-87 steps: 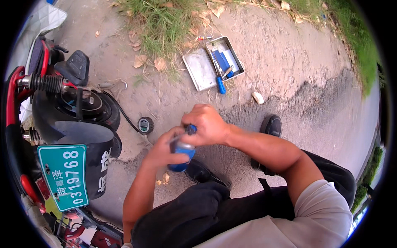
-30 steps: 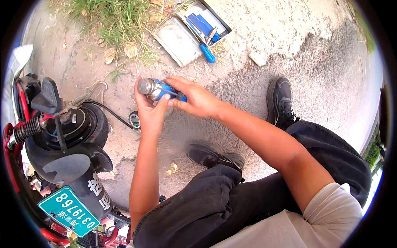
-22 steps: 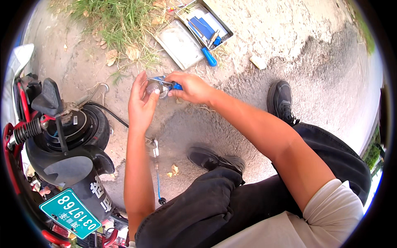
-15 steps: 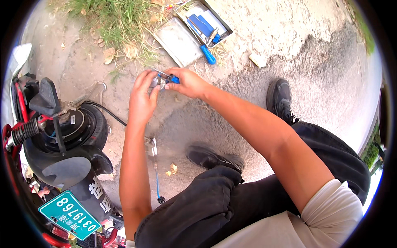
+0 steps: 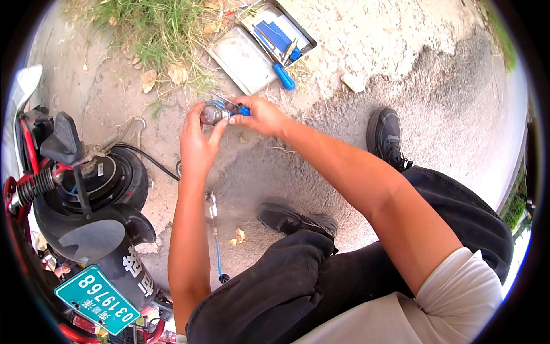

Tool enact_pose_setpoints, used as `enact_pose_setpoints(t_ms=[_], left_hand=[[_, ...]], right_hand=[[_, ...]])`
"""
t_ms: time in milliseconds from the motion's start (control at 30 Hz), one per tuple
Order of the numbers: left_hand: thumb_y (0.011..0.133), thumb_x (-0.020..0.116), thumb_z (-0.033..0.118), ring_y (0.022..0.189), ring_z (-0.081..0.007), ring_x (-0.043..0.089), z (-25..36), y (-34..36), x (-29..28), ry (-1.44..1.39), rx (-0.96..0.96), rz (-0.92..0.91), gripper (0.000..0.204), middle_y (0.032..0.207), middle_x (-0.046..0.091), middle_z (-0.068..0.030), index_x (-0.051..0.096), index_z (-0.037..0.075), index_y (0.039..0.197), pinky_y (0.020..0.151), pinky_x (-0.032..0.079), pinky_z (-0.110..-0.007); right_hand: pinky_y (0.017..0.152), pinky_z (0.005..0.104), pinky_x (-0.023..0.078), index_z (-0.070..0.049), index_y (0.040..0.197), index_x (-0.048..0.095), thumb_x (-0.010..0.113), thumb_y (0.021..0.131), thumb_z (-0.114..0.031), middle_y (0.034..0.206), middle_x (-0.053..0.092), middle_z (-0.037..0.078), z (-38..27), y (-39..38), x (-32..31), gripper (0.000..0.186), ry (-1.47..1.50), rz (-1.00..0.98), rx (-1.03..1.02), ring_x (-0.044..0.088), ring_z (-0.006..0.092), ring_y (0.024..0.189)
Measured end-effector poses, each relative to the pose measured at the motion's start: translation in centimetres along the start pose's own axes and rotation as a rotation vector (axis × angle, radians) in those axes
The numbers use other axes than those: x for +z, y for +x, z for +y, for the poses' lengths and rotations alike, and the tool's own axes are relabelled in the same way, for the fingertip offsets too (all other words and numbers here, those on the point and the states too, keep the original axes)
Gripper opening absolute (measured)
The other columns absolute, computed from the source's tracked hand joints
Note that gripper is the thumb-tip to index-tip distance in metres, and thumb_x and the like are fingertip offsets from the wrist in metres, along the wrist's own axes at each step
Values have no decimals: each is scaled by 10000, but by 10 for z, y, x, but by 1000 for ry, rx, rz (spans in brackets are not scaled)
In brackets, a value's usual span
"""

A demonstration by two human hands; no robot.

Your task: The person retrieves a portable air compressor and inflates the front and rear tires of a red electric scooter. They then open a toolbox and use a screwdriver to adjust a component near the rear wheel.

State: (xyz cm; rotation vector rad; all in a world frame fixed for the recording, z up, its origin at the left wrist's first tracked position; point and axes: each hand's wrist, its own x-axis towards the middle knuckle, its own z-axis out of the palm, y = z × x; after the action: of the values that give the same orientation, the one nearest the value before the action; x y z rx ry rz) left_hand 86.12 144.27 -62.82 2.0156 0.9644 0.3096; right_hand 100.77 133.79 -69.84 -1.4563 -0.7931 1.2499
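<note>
Close together near the open toolbox, both my hands are closed around a small work. My left hand grips a roundish grey metal part between thumb and fingers, with blue at its far side. My right hand holds a blue-handled tool; its thin metal end points up and left over the part. Whether this tool is a screwdriver or pliers is too small to tell. The right fingertips meet the metal part beside the left thumb.
An open toolbox with a blue-handled screwdriver lies ahead by grass. At left stands a red-and-black scooter, a black cable running from its wheel. A connector with a blue cord lies beside my left forearm.
The grey metal part has turned in my left hand, so more of its round end shows. The blue-handled tool stays in my right hand at nearly the same place.
</note>
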Motion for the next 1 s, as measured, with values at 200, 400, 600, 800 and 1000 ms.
enact_pose_setpoints(t_ms=[200, 400, 600, 800, 1000], left_hand=[[830, 696, 16, 1179, -217, 522, -1, 12, -7, -407, -182, 97, 473, 1291, 518, -155, 476, -39, 1246, 989, 433, -326], [810, 719, 29, 1158, -206, 524, -15, 14, -9, -508, -278, 97, 473, 1293, 521, -151, 492, -36, 1219, 973, 421, -308], [762, 733, -6, 1212, -227, 486, -11, 3, -3, -385, -260, 83, 417, 1313, 492, -145, 534, -17, 1128, 982, 449, -335], [730, 714, -48, 1176, -268, 512, 16, -19, 13, -141, -127, 23, 422, 1297, 425, -142, 526, -13, 1107, 926, 531, -370], [720, 754, 13, 1089, -278, 556, 16, -31, 21, 20, -33, 60, 435, 1245, 461, -156, 535, -21, 1095, 861, 543, -358]], right_hand=[[790, 368, 491, -57, 1131, 614, 727, 810, -241, 914, 664, 152, -22, 26, -13, 387, -167, 20, 47, 642, 286, 854], [752, 440, 487, 8, 1046, 612, 705, 807, -347, 866, 650, 230, -38, 7, -16, 437, -368, 259, 196, 629, 392, 860], [713, 468, 482, 73, 916, 579, 573, 855, -324, 775, 625, 274, -61, -40, -15, 402, -270, 302, 307, 624, 432, 787], [696, 428, 483, 91, 1018, 571, 554, 872, -276, 775, 618, 241, -54, -61, -19, 395, -149, 197, 379, 613, 360, 737], [689, 362, 498, 81, 1162, 539, 564, 911, -270, 870, 643, 158, -58, -76, -15, 433, -54, 199, 446, 614, 222, 746]])
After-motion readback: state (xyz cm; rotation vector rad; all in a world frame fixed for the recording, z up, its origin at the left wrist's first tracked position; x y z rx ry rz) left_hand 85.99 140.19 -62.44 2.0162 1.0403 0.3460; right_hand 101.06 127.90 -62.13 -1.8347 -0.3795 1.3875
